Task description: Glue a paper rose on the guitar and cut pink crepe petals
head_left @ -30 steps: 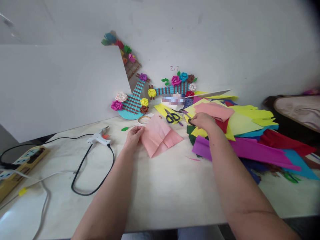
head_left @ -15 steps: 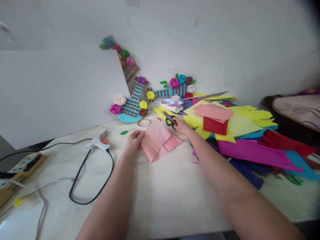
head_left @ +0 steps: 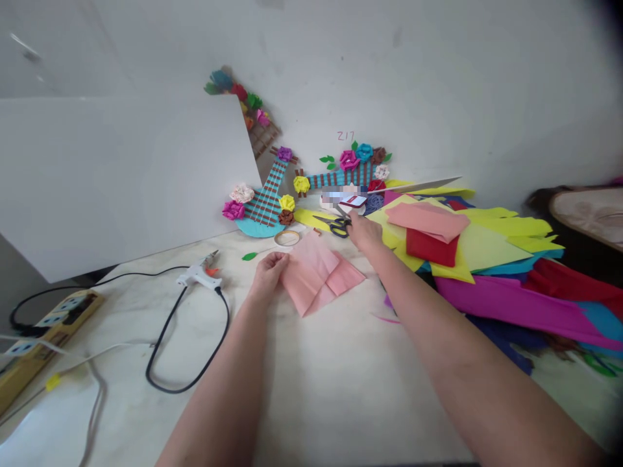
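Note:
A folded pink paper (head_left: 321, 274) lies on the pale table (head_left: 311, 376) in front of me. My left hand (head_left: 269, 273) pinches its left corner, fingers closed on the paper. My right hand (head_left: 364, 232) reaches past the paper's far right corner and touches the handles of the dark-handled scissors (head_left: 335, 224), which lie on a yellow sheet. Whether its fingers have closed on the handles is hidden by the back of the hand.
A heap of coloured paper sheets (head_left: 487, 259) fills the right side. A glue gun (head_left: 199, 275) with a black cable, a tape roll (head_left: 287, 237) and a power strip (head_left: 48, 324) lie left. Paper guitar crafts (head_left: 265, 201) and a white board (head_left: 111, 175) lean on the wall.
My right hand left the coloured paper heap and moved left to the scissors. My left hand stayed on the pink paper's corner.

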Tool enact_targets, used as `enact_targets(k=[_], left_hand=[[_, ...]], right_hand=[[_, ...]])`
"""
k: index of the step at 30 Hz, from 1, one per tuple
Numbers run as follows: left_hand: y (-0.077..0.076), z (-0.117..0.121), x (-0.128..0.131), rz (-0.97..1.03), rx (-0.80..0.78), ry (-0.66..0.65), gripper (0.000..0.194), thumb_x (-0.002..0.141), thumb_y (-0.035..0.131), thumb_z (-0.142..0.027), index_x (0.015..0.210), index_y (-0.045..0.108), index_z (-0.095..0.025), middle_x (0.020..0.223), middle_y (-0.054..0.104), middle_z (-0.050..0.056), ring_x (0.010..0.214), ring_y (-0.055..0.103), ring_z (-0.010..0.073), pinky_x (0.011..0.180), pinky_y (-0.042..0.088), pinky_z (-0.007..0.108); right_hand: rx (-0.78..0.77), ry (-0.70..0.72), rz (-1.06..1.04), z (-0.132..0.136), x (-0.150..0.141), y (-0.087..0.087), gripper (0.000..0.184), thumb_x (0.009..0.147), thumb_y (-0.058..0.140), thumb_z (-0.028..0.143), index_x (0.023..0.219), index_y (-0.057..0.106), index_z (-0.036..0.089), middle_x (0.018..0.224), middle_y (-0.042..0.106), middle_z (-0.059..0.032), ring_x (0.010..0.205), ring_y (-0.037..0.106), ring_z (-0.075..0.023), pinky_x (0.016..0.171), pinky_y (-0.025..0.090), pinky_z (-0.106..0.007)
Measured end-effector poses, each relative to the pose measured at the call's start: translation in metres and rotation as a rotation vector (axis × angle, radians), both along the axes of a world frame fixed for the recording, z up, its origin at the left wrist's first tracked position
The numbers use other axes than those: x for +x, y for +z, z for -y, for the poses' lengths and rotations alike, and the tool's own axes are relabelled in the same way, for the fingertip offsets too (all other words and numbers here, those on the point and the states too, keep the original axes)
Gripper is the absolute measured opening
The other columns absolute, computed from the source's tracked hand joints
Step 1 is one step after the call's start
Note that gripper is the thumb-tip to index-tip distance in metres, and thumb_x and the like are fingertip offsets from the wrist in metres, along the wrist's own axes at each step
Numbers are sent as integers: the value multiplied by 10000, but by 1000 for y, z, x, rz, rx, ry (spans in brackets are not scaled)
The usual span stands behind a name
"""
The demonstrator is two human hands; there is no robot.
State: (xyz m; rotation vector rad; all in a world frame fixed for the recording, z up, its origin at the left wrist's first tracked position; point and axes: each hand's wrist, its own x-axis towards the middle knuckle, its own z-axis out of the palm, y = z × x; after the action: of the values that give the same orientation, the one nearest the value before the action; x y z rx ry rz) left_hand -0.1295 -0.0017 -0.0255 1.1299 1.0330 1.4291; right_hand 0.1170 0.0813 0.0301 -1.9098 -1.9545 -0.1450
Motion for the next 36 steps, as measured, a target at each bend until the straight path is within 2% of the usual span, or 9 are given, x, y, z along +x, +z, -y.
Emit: enact_targets(k=[3, 6, 9, 12, 17, 21, 26, 31, 36], left_hand=[[2, 2, 1, 33, 16, -34, 280, 636, 714, -388, 716, 570, -161, 599, 539, -28, 515, 450, 76, 494, 319, 199], [4, 3, 1, 60, 36, -46, 288, 621, 723, -389, 697, 571, -158, 596, 546, -23, 516, 460, 79, 501, 333, 203], [5, 4, 2, 74, 46, -54, 288, 617, 729, -384, 695, 569, -158, 598, 549, -24, 513, 464, 76, 502, 340, 200], [5, 5, 2, 91, 53, -75, 276, 637, 722, -379, 718, 572, -161, 618, 561, -24, 525, 481, 78, 512, 355, 199], [7, 6, 2, 47, 11, -160, 307, 622, 739, -373, 787, 609, -149, 728, 625, 14, 598, 544, 113, 549, 401, 223], [9, 8, 1, -63, -65, -226, 329, 576, 772, -358, 766, 625, -132, 697, 633, 25, 569, 546, 126, 524, 394, 234], [10, 10, 0, -44, -63, -189, 311, 595, 757, -383, 712, 614, -133, 674, 631, 25, 545, 533, 115, 515, 382, 231], [9, 8, -2, 36, 10, -111, 306, 615, 742, -389, 696, 584, -140, 648, 607, 10, 537, 516, 103, 511, 380, 225], [9, 7, -3, 107, 23, -67, 306, 583, 765, -361, 679, 574, -143, 647, 605, -2, 553, 529, 103, 543, 408, 230]], right_hand=[[7, 9, -259, 18, -10, 7, 322, 831, 498, 373, 1107, 519, 209, 938, 655, -100, 825, 626, -227, 692, 451, -325], [-189, 98, -663, 34, -16, 0, 376, 739, 595, 461, 1008, 544, 203, 822, 653, -49, 594, 604, -160, 491, 424, -255], [-355, 192, -968, 48, -18, -13, 384, 662, 680, 413, 949, 536, 202, 679, 606, -12, 454, 538, -126, 363, 340, -225], [-387, 258, -1118, 57, -19, -21, 337, 651, 693, 318, 921, 518, 220, 578, 535, 32, 414, 497, -108, 338, 320, -210], [-320, 307, -1170, 64, -26, -15, 345, 652, 661, 256, 947, 482, 246, 673, 562, 34, 420, 498, -87, 323, 298, -192], [-288, 323, -1174, 63, -27, -12, 333, 667, 646, 280, 948, 472, 242, 688, 566, 27, 464, 512, -96, 356, 363, -204], [-263, 343, -1175, 56, -14, -13, 352, 681, 650, 365, 958, 471, 243, 618, 536, 33, 436, 501, -103, 334, 329, -201], [-414, 459, -1169, 56, 12, -10, 319, 708, 628, 422, 907, 499, 209, 612, 552, 30, 451, 507, -86, 378, 352, -186], [-578, 565, -1023, 58, 39, -4, 310, 734, 606, 433, 897, 526, 182, 675, 582, 8, 508, 528, -82, 407, 361, -178]])
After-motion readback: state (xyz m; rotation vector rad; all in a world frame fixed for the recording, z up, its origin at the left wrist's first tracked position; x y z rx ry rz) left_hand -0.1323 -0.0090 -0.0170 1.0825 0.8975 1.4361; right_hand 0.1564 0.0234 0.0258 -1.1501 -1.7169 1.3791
